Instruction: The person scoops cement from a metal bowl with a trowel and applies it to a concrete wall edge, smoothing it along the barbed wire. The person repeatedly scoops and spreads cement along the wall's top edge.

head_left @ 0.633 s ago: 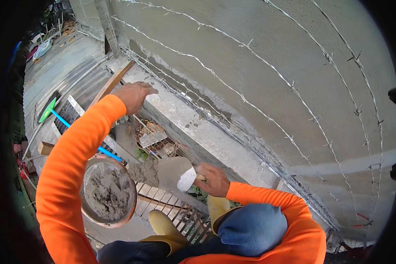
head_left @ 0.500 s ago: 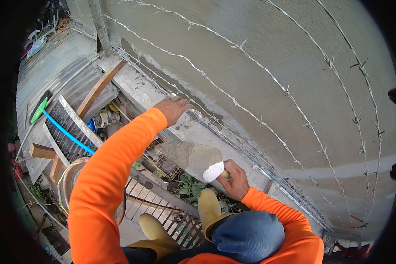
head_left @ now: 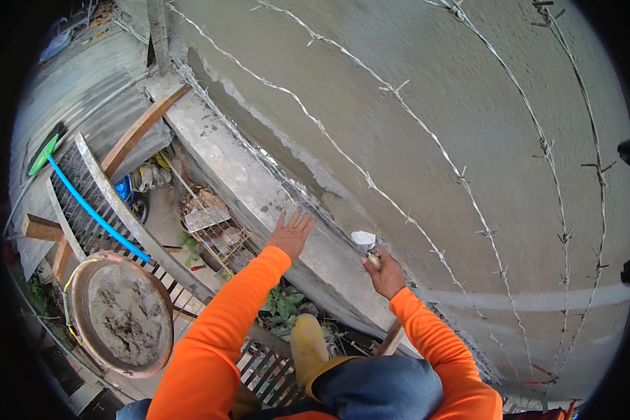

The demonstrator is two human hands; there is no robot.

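Observation:
My right hand (head_left: 387, 275) is closed around the handle of a trowel (head_left: 363, 239). Only a small pale part of its blade shows, close to the foot of a grey plastered wall (head_left: 371, 84); how much mortar it carries cannot be seen. Fingers spread, my left hand (head_left: 290, 236) rests on the concrete ledge (head_left: 217, 155) that runs along the wall. It holds nothing. Strands of barbed wire (head_left: 371, 183) stretch in front of the wall, one passing just beyond the trowel.
To the left stands a round tub (head_left: 79, 308) of wet mortar (head_left: 126, 315). Near it are a blue-handled brush (head_left: 94, 212), a curved wooden beam (head_left: 143, 129) and corrugated roofing (head_left: 70, 91). My yellow boot (head_left: 308, 344) is over a slatted platform (head_left: 276, 374), with plants (head_left: 283, 302) below the ledge.
The trowel, earlier held flat with mortar on its blade in front of the ledge, has moved over to the wall's foot and turned. My left hand has shifted nearer along the ledge, fingers spreading.

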